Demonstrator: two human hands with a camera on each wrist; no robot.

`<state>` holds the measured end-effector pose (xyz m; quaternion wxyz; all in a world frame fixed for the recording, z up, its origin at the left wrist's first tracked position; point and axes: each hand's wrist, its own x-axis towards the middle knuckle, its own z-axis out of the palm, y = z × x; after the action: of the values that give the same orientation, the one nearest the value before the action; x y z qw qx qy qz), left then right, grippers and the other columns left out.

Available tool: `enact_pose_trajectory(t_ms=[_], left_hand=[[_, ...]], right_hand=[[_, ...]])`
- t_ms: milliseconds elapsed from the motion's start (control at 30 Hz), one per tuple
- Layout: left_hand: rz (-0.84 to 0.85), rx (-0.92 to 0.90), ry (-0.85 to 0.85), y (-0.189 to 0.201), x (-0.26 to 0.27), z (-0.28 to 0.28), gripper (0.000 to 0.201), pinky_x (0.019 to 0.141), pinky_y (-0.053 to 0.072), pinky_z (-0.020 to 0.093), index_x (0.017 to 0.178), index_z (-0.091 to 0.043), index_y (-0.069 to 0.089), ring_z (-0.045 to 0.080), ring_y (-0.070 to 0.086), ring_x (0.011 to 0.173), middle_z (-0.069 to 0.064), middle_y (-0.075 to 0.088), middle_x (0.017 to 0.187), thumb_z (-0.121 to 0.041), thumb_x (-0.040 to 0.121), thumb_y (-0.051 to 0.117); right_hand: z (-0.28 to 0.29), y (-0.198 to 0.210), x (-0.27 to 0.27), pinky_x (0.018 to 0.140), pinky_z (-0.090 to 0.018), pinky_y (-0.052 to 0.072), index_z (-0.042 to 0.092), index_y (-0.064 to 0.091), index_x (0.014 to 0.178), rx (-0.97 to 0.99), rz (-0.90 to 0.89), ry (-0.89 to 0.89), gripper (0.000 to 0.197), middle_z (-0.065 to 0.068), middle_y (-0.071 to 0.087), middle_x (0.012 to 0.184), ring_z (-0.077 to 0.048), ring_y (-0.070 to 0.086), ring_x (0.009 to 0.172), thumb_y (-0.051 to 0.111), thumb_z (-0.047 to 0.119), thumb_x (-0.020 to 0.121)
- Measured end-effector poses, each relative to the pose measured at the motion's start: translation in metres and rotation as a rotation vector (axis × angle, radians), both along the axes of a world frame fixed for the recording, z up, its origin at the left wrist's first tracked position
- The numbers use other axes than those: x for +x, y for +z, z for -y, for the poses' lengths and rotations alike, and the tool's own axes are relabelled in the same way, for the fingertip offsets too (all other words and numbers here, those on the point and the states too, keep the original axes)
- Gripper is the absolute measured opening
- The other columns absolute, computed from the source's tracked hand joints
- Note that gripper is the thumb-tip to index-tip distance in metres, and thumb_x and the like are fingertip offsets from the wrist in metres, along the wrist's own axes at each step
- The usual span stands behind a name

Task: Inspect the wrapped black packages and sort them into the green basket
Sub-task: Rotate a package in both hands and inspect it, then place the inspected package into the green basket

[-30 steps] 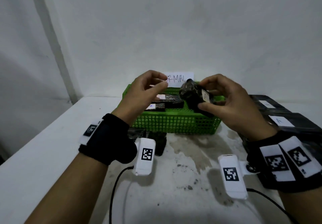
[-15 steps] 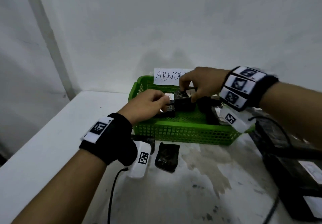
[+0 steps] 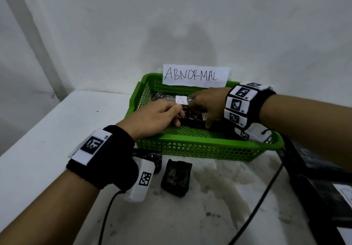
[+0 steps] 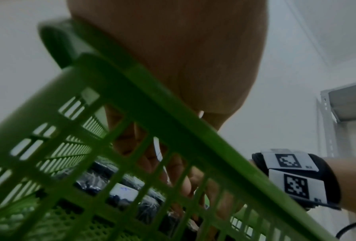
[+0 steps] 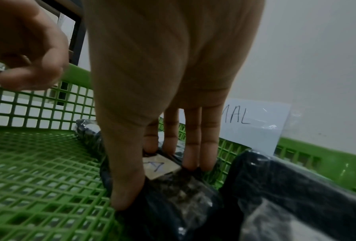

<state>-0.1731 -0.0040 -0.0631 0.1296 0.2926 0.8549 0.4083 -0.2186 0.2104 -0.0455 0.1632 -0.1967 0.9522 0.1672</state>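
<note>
The green basket (image 3: 200, 143) (image 4: 131, 81) (image 5: 28, 154) stands against the wall under a paper sign (image 3: 196, 76) reading ABNORMAL. My right hand (image 3: 202, 111) (image 5: 162, 179) reaches into it from the right and pinches a wrapped black package (image 3: 192, 120) (image 5: 173, 187) with a white "A" label, thumb on the near side and fingers on the far side. The package rests on the basket floor. My left hand (image 3: 156, 115) (image 5: 24, 53) hangs over the basket's left part, fingers loosely curled and holding nothing. Other wrapped packages (image 5: 286, 187) (image 3: 181, 100) lie in the basket.
One loose wrapped black package (image 3: 176, 178) lies on the white table in front of the basket, and another (image 3: 156, 161) sits partly hidden under my left wrist. Black boxes (image 3: 314, 178) with white labels fill the right edge. A black cable (image 3: 257, 197) crosses the table.
A second ago my right hand held the package in the air in front of the basket. It has since carried it down onto the basket floor, and my left hand has followed into the basket.
</note>
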Motion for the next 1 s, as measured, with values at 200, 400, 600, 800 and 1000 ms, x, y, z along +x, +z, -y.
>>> enact_pose_trajectory(t_ms=[200, 400, 600, 800, 1000], left_hand=[[-0.119, 0.107, 0.07, 0.007, 0.008, 0.003, 0.035, 0.077, 0.051, 0.032, 0.102, -0.022, 0.072, 0.009, 0.065, 0.082, -0.005, 0.074, 0.088, -0.031, 0.106, 0.038], [-0.261, 0.236, 0.239, 0.025, 0.032, 0.042, 0.021, 0.072, 0.048, 0.017, 0.096, -0.027, 0.074, -0.002, 0.066, 0.081, -0.011, 0.074, 0.083, -0.031, 0.1, 0.054], [-0.286, 0.056, 0.513, 0.007, 0.058, 0.097, 0.017, 0.06, 0.047, 0.025, 0.078, -0.025, 0.057, 0.016, 0.06, 0.062, -0.006, 0.064, 0.075, -0.021, 0.086, 0.071], [-0.092, -0.451, 0.299, -0.014, 0.067, 0.108, 0.025, 0.082, 0.044, 0.022, 0.114, -0.021, 0.069, 0.016, 0.058, 0.098, -0.001, 0.063, 0.106, -0.017, 0.089, 0.067], [-0.114, -0.565, 0.272, -0.024, 0.064, 0.12, 0.044, 0.083, 0.037, 0.023, 0.117, -0.027, 0.064, 0.021, 0.05, 0.111, -0.001, 0.055, 0.114, -0.01, 0.079, 0.076]], right_hand=[[-0.01, 0.011, 0.006, 0.066, -0.028, 0.037, 0.021, 0.066, 0.108, -0.07, -0.032, 0.0, 0.047, 0.003, 0.062, 0.102, -0.02, 0.059, 0.09, 0.087, 0.045, 0.073], [0.003, 0.076, 0.043, 0.081, -0.03, 0.049, 0.028, 0.076, 0.104, -0.341, -0.214, -0.009, 0.021, 0.014, 0.072, 0.093, 0.005, 0.058, 0.076, 0.076, 0.042, 0.087], [0.064, 0.087, 0.132, 0.067, -0.023, 0.043, 0.038, 0.073, 0.101, -0.573, -0.246, 0.048, 0.015, 0.019, 0.069, 0.092, 0.006, 0.059, 0.072, 0.069, 0.048, 0.09], [0.101, 0.012, 0.168, 0.088, -0.036, 0.053, 0.04, 0.067, 0.115, -0.622, -0.146, -0.004, 0.031, 0.021, 0.067, 0.1, -0.005, 0.063, 0.094, 0.07, 0.054, 0.087], [0.115, -0.017, 0.171, 0.095, -0.035, 0.051, 0.038, 0.063, 0.122, -0.673, -0.143, -0.068, 0.04, 0.016, 0.064, 0.118, -0.009, 0.06, 0.107, 0.075, 0.048, 0.086]])
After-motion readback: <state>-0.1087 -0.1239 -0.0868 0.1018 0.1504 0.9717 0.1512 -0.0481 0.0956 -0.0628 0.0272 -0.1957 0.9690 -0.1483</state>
